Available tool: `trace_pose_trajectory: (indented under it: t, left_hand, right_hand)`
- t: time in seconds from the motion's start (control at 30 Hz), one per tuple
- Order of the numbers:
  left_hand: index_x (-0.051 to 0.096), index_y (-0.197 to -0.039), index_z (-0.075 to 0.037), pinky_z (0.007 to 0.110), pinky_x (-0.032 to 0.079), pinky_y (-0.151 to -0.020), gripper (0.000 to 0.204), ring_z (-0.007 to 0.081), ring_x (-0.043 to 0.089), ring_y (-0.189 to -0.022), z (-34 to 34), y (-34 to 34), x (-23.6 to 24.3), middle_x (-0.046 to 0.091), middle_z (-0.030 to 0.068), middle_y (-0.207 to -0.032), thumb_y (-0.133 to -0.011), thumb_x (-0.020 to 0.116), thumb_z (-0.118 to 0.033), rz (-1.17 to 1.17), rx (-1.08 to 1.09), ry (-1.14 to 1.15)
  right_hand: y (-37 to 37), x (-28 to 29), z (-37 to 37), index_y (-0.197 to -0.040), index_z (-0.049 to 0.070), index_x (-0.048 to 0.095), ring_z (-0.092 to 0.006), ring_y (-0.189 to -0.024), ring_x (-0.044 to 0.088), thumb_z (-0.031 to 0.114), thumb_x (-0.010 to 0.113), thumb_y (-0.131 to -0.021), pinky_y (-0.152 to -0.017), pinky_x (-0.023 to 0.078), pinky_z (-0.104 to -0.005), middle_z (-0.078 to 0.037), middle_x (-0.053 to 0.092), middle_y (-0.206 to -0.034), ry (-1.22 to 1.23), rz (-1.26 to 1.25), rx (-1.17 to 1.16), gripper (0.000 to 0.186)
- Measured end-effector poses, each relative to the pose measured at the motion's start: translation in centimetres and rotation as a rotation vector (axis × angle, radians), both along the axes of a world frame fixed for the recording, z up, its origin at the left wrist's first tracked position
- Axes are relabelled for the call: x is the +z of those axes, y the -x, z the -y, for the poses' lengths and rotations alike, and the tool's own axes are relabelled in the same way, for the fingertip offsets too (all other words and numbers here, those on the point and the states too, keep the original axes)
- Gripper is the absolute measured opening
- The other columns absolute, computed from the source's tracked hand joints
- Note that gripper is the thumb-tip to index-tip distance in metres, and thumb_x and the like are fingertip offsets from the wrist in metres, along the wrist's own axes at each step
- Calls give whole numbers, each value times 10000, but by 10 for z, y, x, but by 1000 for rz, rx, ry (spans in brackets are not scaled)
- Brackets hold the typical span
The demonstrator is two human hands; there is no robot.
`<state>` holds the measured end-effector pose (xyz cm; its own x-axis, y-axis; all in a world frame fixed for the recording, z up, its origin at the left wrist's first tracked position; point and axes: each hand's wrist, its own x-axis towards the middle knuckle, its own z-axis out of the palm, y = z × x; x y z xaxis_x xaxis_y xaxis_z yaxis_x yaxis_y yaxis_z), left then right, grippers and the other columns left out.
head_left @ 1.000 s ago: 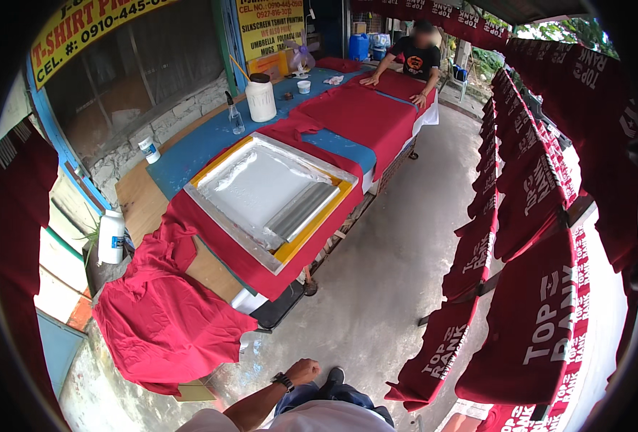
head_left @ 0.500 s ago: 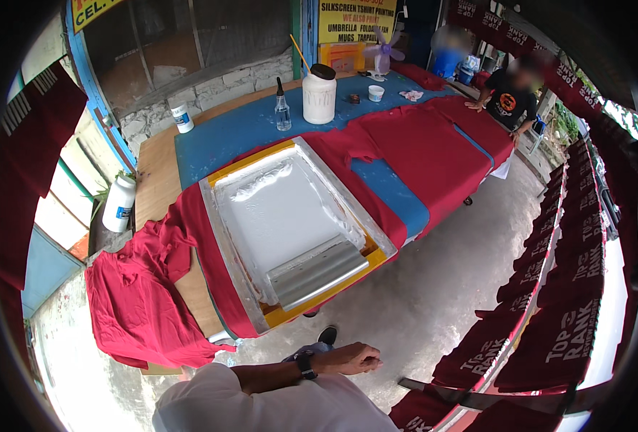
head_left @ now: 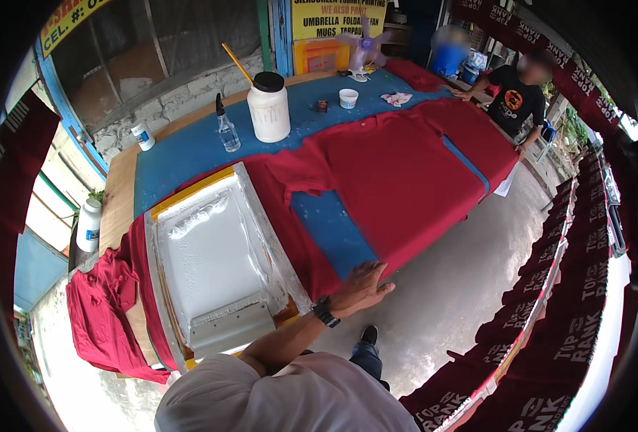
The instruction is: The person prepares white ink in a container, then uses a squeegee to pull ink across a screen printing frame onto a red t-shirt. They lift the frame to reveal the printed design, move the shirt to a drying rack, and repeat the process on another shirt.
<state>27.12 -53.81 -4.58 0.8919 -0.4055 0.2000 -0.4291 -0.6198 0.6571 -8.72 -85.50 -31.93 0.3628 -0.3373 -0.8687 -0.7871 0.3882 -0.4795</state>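
Note:
My left hand, with a watch on the wrist, reaches out open beside the near edge of a red shirt, fingers extended; I cannot tell whether it touches the cloth. Left of it a silkscreen frame lies on red fabric, coated with white ink, with a wide metal squeegee resting at its near end. A strip of blue table surface shows between the frame and the spread shirt. My right hand is not in view.
A person in black at the table's far right has both hands by the red cloth. A white jar, spray bottle, small tub and fan stand along the back. Racks of printed red shirts line the right.
My left hand has risen from low by my body toward the table's near edge, right of the screen. The view has shifted, so the screen now sits farther left in it.

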Motion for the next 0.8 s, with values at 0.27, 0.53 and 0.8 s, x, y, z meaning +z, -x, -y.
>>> trace_pose_trajectory:
  t: [0.27,0.53,0.8]
  left_hand:
    - [403,-1611,45,622,303,-1277,826,522,350,-1558,22,-112,-6,381,360,-1648,-1078,578,-561,-129,394,-352]
    - [388,-1645,11,594,235,-1324,829,484,276,-1610,104,-149,-31,313,342,-1697,-1076,593,-557,116,231,-342]
    - [464,-1647,-119,578,201,-1340,714,428,274,-1628,86,-250,-76,288,277,-1741,-1089,562,-553,221,89,-315]
  right_hand:
    - [-134,-36,159,-1351,8,627,-207,-693,697,320,794,-1006,-591,588,-357,-126,719,-923,83,110,142,495]
    - [-421,102,203,-1323,4,684,-213,-783,761,329,791,-996,-653,587,-350,-156,796,-977,608,504,577,473]
    - [-608,228,117,-1560,95,500,-222,-1005,738,449,733,-1045,-778,568,-311,-157,742,-1273,-708,689,563,667]
